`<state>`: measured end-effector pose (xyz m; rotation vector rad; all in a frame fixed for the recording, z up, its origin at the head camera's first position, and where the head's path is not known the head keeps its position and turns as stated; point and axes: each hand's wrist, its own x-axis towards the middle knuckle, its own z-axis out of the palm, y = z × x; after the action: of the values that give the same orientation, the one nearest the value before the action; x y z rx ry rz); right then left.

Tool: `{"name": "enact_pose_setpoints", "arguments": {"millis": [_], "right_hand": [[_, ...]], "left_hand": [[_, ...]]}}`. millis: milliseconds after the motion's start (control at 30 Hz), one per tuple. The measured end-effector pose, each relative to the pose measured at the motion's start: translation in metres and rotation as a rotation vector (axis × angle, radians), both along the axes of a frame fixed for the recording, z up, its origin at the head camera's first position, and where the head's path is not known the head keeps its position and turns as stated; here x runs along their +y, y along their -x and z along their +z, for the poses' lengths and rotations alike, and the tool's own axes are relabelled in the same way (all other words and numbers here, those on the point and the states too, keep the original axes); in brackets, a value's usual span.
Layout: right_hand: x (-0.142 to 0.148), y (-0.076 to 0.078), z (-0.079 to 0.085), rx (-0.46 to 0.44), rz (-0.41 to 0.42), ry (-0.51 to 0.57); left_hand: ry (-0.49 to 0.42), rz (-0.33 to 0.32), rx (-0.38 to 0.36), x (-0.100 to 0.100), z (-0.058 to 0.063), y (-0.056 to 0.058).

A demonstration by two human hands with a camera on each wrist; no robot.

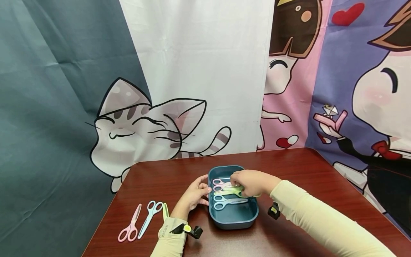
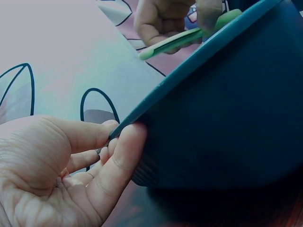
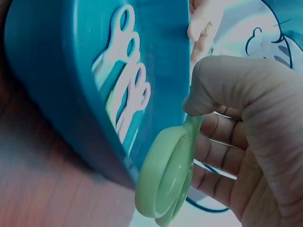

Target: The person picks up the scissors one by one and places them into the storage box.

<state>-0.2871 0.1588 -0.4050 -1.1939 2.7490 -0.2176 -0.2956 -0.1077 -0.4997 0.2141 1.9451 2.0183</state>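
My left hand (image 1: 194, 194) pinches the left rim of a dark blue bin (image 1: 233, 225) between thumb and finger, as the left wrist view shows close up. Over the bin, my right hand (image 1: 252, 181) grips green scissors (image 3: 165, 170) near the blades, their handle loops sticking out of the grasp. In the left wrist view these green scissors (image 2: 177, 42) are above the rim. Inside the bin lie light blue scissors (image 1: 229, 202) and pink scissors (image 1: 219, 186), with a green blade (image 1: 223, 193) between them; in the head view my right hand partly covers these.
To the left on the brown table (image 1: 173, 171) lie pink scissors (image 1: 131, 228) and light blue scissors (image 1: 150, 217). A green piece (image 1: 165, 211) beside them is partly hidden by my left arm. A printed cloth (image 1: 205, 71) hangs behind the table.
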Motion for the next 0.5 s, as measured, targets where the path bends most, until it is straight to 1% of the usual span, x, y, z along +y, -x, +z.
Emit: {"name": "enact_pose_setpoints", "arguments": {"millis": [300, 500], "right_hand": [[-0.022, -0.006, -0.019, -0.048, 0.040, 0.000], [-0.028, -0.008, -0.028, -0.044, 0.076, 0.018]], "left_hand": [[0.002, 0.001, 0.006, 0.000, -0.001, 0.000], [-0.011, -0.002, 0.009, -0.001, -0.001, 0.000]]}}
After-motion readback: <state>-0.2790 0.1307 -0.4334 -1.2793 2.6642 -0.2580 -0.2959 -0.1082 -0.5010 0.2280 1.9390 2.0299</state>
